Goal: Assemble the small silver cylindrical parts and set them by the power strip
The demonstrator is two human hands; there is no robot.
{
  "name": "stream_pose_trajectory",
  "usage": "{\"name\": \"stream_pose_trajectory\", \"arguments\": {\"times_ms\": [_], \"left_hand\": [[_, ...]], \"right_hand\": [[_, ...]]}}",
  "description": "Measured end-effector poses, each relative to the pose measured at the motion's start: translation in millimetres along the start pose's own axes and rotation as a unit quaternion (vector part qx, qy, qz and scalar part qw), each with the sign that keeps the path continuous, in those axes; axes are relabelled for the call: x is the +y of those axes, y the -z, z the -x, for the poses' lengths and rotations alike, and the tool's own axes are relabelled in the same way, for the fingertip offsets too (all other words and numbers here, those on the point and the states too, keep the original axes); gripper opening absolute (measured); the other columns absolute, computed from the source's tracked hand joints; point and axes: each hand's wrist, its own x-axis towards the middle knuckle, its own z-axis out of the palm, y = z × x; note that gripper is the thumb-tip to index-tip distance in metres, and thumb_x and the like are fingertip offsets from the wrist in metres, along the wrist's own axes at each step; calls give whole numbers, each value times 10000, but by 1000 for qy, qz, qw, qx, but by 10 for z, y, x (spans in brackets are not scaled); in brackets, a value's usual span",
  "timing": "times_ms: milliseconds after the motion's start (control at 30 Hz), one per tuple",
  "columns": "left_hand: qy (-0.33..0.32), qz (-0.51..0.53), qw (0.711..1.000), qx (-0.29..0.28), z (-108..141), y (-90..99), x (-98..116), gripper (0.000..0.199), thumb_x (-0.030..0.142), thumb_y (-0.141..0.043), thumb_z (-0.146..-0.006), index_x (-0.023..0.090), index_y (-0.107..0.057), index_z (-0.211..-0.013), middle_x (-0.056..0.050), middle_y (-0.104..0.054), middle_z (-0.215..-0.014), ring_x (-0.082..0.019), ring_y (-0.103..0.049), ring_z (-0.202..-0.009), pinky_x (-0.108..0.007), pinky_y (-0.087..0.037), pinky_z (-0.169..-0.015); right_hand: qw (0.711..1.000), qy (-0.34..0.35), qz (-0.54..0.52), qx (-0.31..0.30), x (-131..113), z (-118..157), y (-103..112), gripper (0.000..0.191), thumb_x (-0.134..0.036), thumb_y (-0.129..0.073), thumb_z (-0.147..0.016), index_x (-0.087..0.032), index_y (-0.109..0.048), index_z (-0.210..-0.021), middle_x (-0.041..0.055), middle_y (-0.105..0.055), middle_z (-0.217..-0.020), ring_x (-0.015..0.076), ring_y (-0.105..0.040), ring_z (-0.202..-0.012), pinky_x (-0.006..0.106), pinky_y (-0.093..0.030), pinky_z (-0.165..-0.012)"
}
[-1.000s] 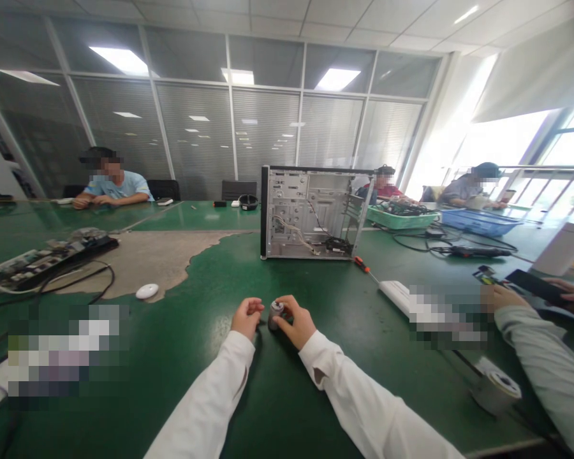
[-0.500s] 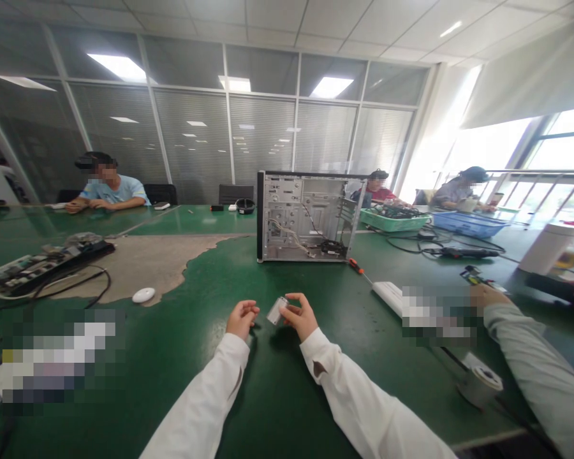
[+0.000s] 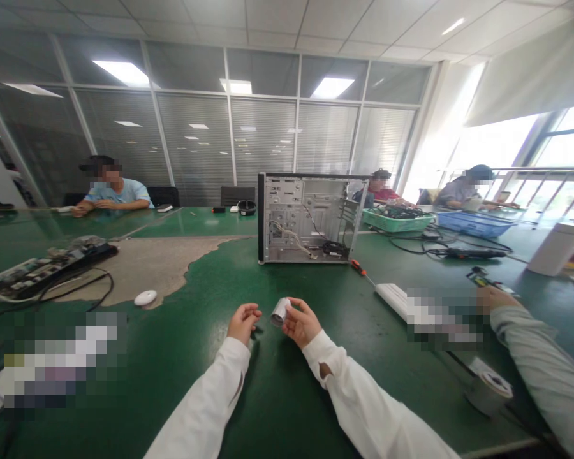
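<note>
Right hand [image 3: 304,324] grips tilted silver cylinder [image 3: 279,313]; left hand [image 3: 242,324] near. Computer case [image 3: 283,193] beyond.

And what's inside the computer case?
Inside the computer case, pale cables slant down toward its floor, and a dark bundle lies low toward the right. Whatever that bundle covers, or the metal panels at the left hide, can't be seen.

No readable lettering anywhere.

Cylinder [image 3: 279,312] before computer case [image 3: 321,220]
</note>
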Motion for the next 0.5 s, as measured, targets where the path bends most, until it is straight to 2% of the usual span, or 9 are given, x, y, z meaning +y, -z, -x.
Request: {"name": "stream_pose_trajectory", "arguments": {"times_ms": [367,500], "left_hand": [[3,22,1000,19,-6,7,-40,262,108,-492,-502,137,-529,-760,-17,-583,-648,-109,-528,-577,-173,-362,-432],[3,12,1000,4,-11,-1,-37,262,109,-503,-506,136,-530,-766,-21,-590,-656,-111,-530,-581,-174,-359,-433]], "right_hand": [[994,-93,-58,13,14,-10,21,220,-238,-619,-615,-193,-480,-779,-9,-582,-528,123,-573,-489,219,-441,-451],[990,-113,-80,22,7,-35,54,173,-224,-594,-646,-164,-493,-773,36,-602,-567,136,-589,-525,204,-449,-450]]}}
